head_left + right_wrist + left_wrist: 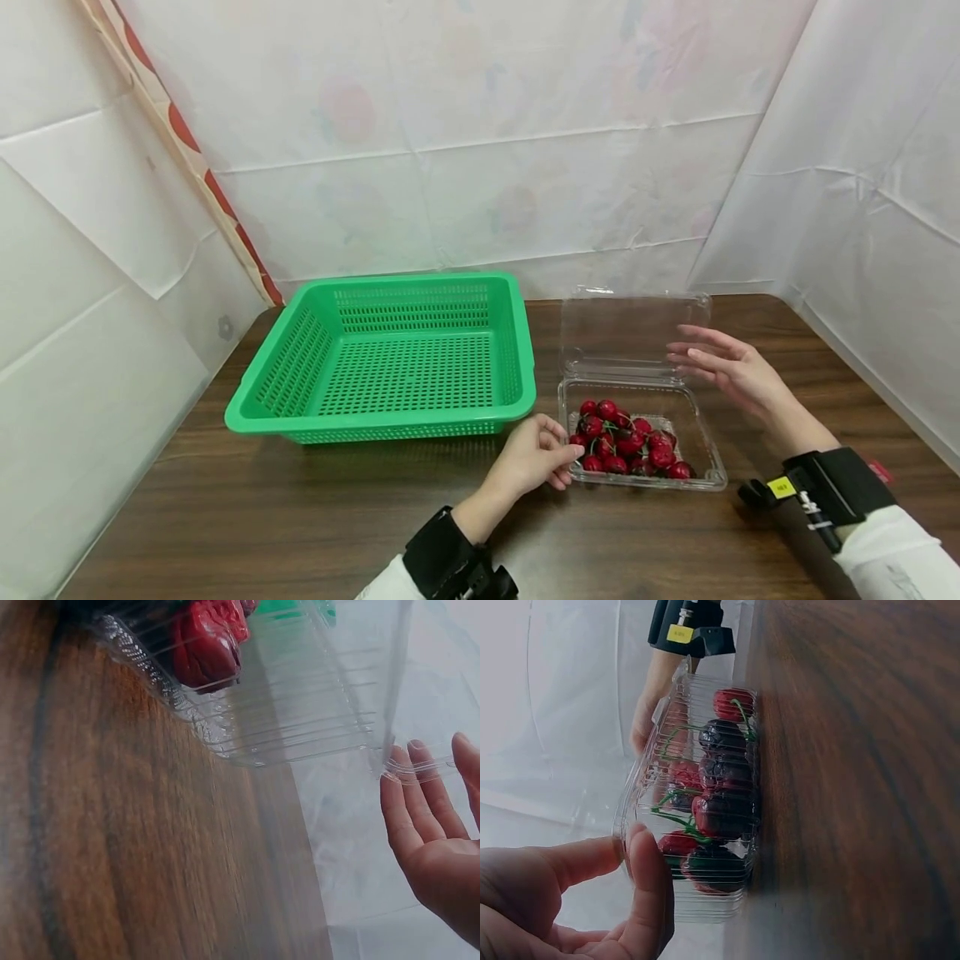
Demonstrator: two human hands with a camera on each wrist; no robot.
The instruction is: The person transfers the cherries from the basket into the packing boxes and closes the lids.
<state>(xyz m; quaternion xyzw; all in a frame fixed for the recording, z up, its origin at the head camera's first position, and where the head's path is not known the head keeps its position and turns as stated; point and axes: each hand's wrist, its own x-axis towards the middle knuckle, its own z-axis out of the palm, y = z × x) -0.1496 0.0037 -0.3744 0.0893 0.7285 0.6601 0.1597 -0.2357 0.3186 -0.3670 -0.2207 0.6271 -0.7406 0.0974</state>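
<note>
A clear plastic clamshell box [708,467] stands on the table with its lid [618,329] raised at the back. Red cherries [630,446] with green stems lie in its base. At the front left corner my left hand [531,454] pinches the rim between thumb and finger, as the left wrist view shows with the thumb [649,877]. My right hand [738,371] is by the lid's right side, its fingers extended. In the right wrist view, the fingertips [391,784] are at the lid's edge near the hinge and seem to touch it.
A green plastic basket [375,414] with slotted walls stands left of the box. Both are on a dark wooden table [300,517]. White sheeting [465,192] hangs behind the table and along both sides.
</note>
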